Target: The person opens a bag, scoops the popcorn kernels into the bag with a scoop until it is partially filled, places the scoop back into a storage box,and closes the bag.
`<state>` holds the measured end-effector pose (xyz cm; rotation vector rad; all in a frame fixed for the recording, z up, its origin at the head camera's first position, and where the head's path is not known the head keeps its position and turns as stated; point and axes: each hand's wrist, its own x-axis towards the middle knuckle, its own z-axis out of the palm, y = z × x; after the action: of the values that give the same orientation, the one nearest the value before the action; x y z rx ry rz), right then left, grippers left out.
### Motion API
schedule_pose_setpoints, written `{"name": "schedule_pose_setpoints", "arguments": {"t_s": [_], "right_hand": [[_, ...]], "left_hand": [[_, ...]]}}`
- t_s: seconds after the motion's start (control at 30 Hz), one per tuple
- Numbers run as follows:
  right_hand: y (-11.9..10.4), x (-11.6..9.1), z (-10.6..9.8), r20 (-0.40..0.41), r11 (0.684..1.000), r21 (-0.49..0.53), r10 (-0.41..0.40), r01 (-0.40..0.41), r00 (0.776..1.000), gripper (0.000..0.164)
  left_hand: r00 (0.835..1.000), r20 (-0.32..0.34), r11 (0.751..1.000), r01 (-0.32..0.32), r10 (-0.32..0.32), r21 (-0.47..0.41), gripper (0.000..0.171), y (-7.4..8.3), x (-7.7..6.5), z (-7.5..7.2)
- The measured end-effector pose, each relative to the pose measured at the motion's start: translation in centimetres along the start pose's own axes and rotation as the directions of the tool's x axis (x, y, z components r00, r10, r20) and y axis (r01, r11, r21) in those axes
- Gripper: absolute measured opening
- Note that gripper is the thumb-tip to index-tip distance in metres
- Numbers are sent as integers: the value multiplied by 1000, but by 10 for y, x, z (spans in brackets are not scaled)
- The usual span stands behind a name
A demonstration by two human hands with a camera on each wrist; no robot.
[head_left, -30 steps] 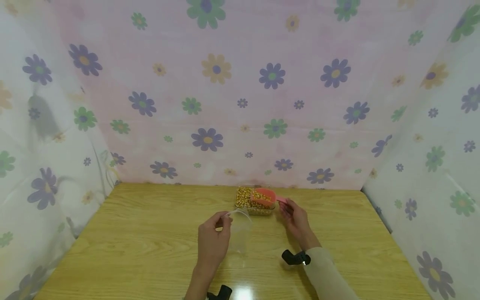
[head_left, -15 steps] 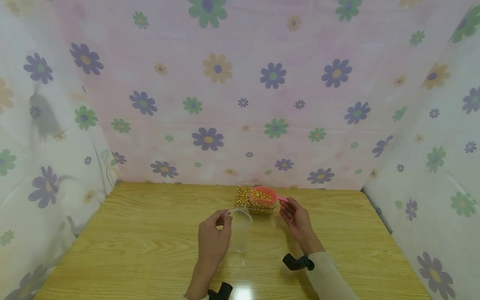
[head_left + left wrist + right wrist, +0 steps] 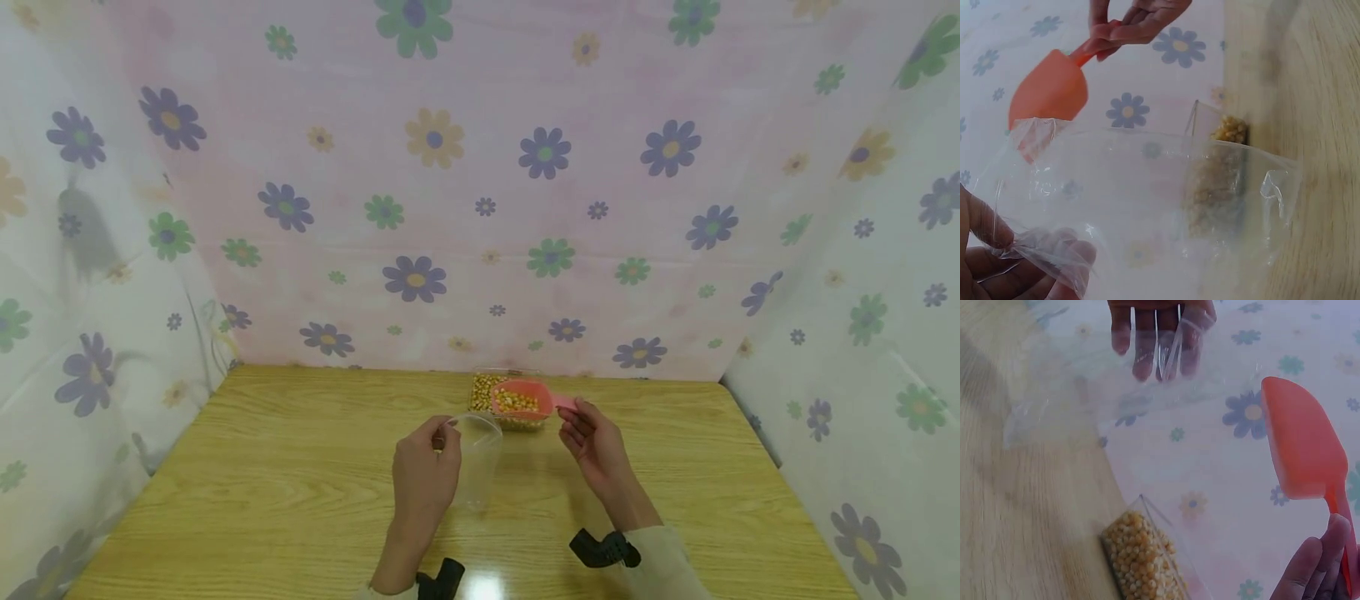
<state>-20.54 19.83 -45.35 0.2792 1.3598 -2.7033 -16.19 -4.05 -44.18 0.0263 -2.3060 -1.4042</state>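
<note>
1. Sitting nearest in the head view are two black gadgets (image 3: 602, 548), one on each wrist, with a pale sleeve (image 3: 667, 567) at the right one.

2. Next comes the left hand (image 3: 426, 471). It pinches the edge of a clear, thin bag (image 3: 480, 462). The head view shows the bag's round mouth, and the bag hangs down in front of the tabletop (image 3: 300, 475). I cannot tell if its bottom touches the wood. The left wrist view shows more: the plastic is bunched up between thumb and fingers.

3. The right hand (image 3: 600, 446) is apart from the left one. It holds the scoop (image 3: 549, 400) by its handle. The scoop looks pink from the head, but orange-red from both wrists.

4. Only the head view shows the yellow corn kernels (image 3: 517, 402) lying in the scoop. Both wrist views see the scoop's outside, which hides them.

5. A bit farther off, a clear box (image 3: 522, 425) of corn stands on the tabletop. From the head, the scoop covers part of it. The wrist views show the scoop well apart from the box, up in the air.

6. Farthest back hangs a flowery cloth (image 3: 337, 237).
</note>
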Motion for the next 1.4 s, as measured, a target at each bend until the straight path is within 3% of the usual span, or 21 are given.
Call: {"name": "schedule_pose_setpoints", "arguments": {"t_s": [0.4,0.53,0.83,1.1,1.4], "right_hand": [[-1,-25,9,103,999,-31,-21,24,994,25],[0,-30,13,84,996,-81,-33,40,996,25],[-5,-38,20,-42,978,-201,-58,49,997,26],[-7,-41,21,-49,964,-250,-106,90,993,26],[-6,-42,17,-35,957,-273,-110,96,993,27]], "left_hand": [[1000,15,1000,24,-24,-8,25,3,-3,3],[999,27,999,36,-36,-15,24,5,-5,3],[997,72,999,17,-14,-50,23,12,-9,0],[994,100,998,-26,31,-55,23,10,-13,3],[994,106,998,0,7,-62,25,9,-12,3]]}}
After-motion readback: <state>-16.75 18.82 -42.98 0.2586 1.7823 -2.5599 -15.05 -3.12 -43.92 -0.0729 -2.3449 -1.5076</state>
